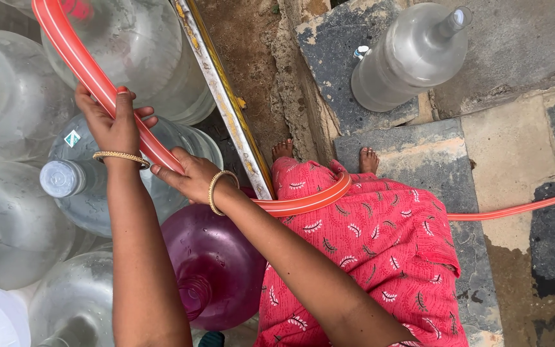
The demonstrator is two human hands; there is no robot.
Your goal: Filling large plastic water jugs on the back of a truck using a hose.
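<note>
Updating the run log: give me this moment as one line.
left hand: grips orange hose | right hand: grips same hose lower | below: clear water jugs, purple jug

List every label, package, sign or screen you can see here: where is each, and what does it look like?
Sticker label: on the shoulder of the clear water jug under the left hand; small diamond shape, teal and white.
No packages, signs or screens show.
</note>
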